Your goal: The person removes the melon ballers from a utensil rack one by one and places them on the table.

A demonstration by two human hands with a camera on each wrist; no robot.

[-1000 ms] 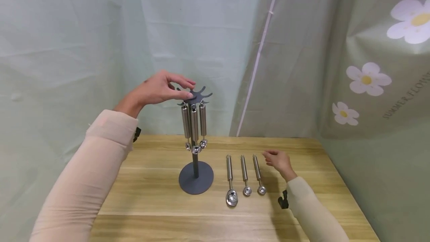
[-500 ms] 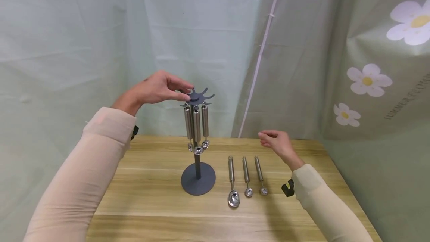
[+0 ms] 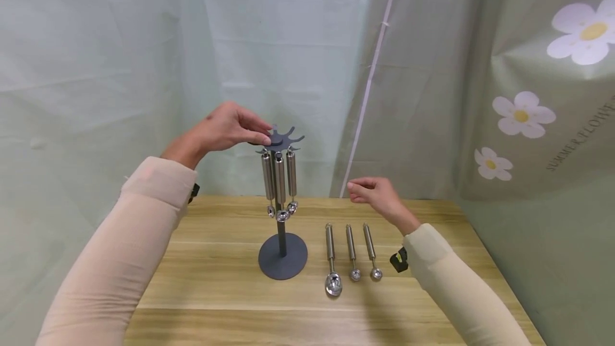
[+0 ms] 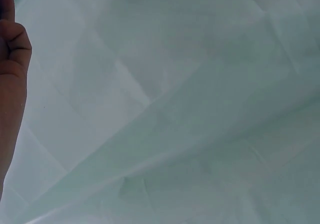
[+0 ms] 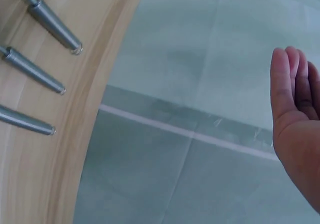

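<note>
**Left hand on the rack's top, right hand hovering**

Head view: the left hand (image 3: 226, 130) is pinching the spoked top of the rack (image 3: 282, 218), fingertips and thumb closing on its edge. Three scoops (image 3: 280, 180) are hanging from the spokes on the near side, touching one another at their bowls. The rack's round base is standing near the middle of the table (image 3: 216, 282). Just right of the base, three more scoops (image 3: 352, 252) are lying in a row, handles pointing to the far edge, bowls toward the person, each apart from the next. The right hand (image 3: 377, 196) is hanging in the air above their handle ends, fingers loosely curled, holding nothing. Open wood is lying left of the base and along the near edge. A pale curtain (image 3: 120, 68) is closing the back, a flowered cloth (image 3: 528, 95) the right side.

Left wrist view: only a strip of the hand is showing at the left margin against the pale curtain.

Right wrist view: the right hand's straight fingers (image 5: 290, 79) are showing at the right, off the table's far edge, where three handle ends are lying.
</note>
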